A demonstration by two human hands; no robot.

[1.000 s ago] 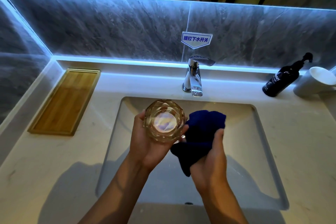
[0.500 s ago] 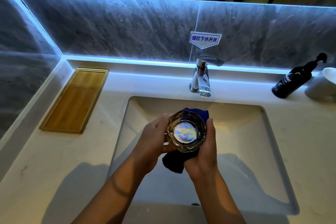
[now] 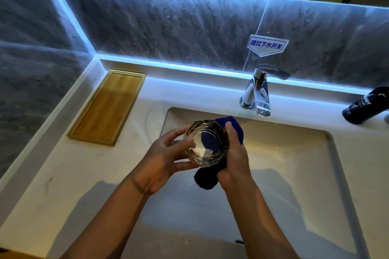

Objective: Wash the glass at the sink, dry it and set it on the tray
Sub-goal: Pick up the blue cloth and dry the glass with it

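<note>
A faceted clear glass (image 3: 205, 143) hangs over the left part of the sink (image 3: 294, 174), its mouth facing me. My left hand (image 3: 166, 160) grips its left side with spread fingers. My right hand (image 3: 235, 153) presses a dark blue cloth (image 3: 229, 126) against the glass's right side and underside; the cloth shows through the glass and bulges out below my palm. The wooden tray (image 3: 105, 107) lies bare on the counter at the far left.
A chrome faucet (image 3: 260, 92) stands behind the basin, no water running. A black pump bottle (image 3: 366, 105) sits at the right edge. Pale counter (image 3: 73, 174) stretches between tray and basin. A grey wall with a lit strip rises behind.
The cloth, held beside the glass a second ago, is now wrapped against it by my right hand. Both hands and glass shifted slightly; the view has swung left.
</note>
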